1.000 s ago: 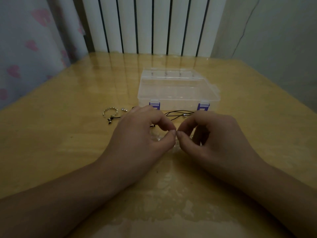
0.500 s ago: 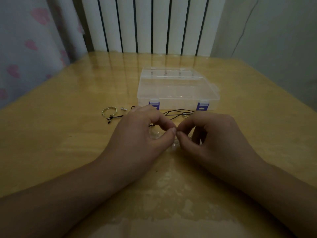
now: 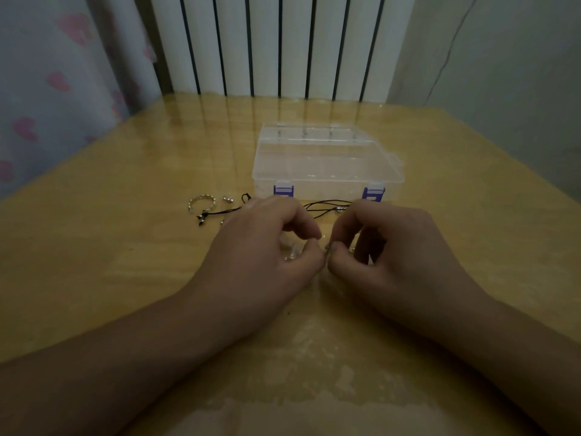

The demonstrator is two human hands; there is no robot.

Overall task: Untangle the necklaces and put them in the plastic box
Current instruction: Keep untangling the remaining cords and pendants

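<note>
On the desk (image 3: 94, 262), just in front of the plastic box (image 3: 327, 162), both hands work at the tangle. Left hand (image 3: 261, 247) and right hand (image 3: 393, 247) meet thumb tip to thumb tip, fingers curled, each apparently pinching a fine strand too small to make out.

Progress: judged early. No necklace can be seen inside the box, which lies shut, both purple latches (image 3: 283, 190) down. Untangling is in hand; opening the box and placing the pieces remain.

Count:
- Plastic box: one.
- Black cord (image 3: 327, 203): one loop showing between the hands and the box, a further length (image 3: 220, 212) left of the left hand; whether these are one necklace or two cannot be told.
- Silver twisted ring (image 3: 202, 202): one, beside that cord.
- Small silver beads (image 3: 228, 199): about two, near the ring.
</note>
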